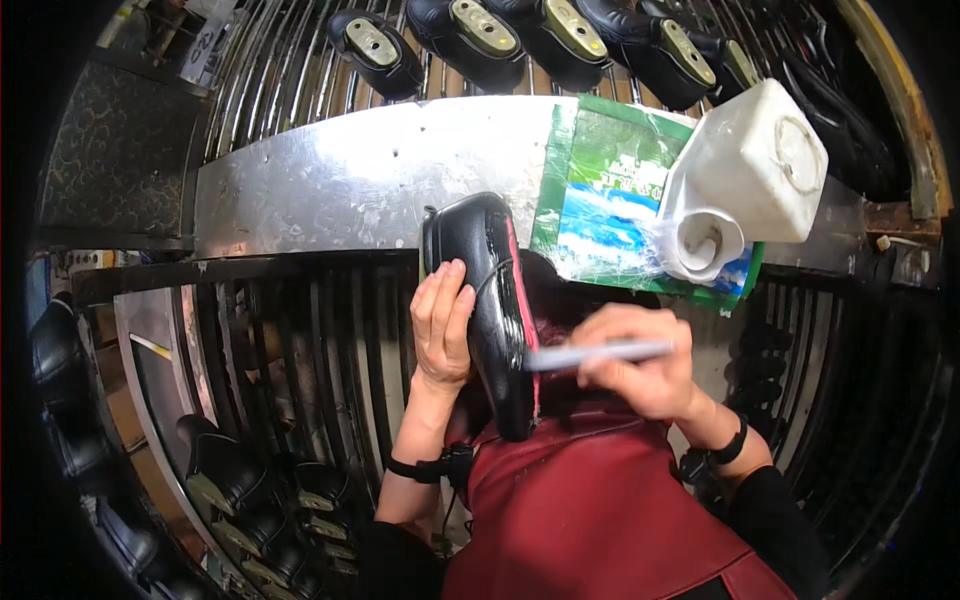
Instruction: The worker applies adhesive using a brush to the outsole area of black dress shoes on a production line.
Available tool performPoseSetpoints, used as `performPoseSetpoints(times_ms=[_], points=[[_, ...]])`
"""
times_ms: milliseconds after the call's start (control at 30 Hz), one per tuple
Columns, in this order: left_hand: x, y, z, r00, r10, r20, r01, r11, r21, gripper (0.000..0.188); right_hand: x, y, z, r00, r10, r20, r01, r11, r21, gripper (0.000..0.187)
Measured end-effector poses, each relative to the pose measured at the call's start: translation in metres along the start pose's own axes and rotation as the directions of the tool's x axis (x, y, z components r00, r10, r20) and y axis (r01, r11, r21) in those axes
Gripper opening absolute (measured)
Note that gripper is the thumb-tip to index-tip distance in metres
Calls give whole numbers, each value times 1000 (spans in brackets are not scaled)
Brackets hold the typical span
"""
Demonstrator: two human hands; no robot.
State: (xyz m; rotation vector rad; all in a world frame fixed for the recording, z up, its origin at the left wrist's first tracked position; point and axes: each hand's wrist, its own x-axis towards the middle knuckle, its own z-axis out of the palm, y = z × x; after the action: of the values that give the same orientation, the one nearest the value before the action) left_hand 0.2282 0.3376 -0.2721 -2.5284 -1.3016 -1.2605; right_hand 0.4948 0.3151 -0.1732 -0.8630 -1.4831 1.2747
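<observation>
A black leather shoe upper (487,290) stands on its side in front of me, its toe end toward my body. A pinkish-red strip runs along its right edge, beside a glossy, wet-looking streak. My left hand (440,325) grips the shoe from its left side, fingers laid over the leather. In my right hand (640,365) is a slim pale-grey brush (590,354), smeared by motion. Its far end reaches the glossy edge of the shoe; the bristles cannot be made out.
A white plastic jug (760,165) with a round opening (708,243) lies on a green and blue plastic sheet (600,210) on the metal bench (370,185). Several black shoes (480,40) line the roller rack beyond. More shoes (235,475) stand at lower left.
</observation>
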Motion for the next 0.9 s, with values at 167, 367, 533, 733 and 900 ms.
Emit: performPoseSetpoints(times_ms=[167,367,533,733,900], points=[[10,5,-1,1000,-2,-14,2,1000,-13,39,-49,-30,18,971,-150,188,163,985,-60,20],[26,18,-5,1000,-5,20,5,1000,3,51,-33,-39,-8,999,22,-34,-20,999,42,19],[36,18,-11,997,-52,61,49,998,49,61,-9,-53,-5,982,181,-54,-177,982,65,11],[78,23,-23,983,-131,131,131,991,7,66,6,-71,-10,957,-254,137,268,959,-90,21],[117,11,-35,946,-223,234,244,968,-65,77,43,-95,-18,931,-312,191,346,920,-183,20]])
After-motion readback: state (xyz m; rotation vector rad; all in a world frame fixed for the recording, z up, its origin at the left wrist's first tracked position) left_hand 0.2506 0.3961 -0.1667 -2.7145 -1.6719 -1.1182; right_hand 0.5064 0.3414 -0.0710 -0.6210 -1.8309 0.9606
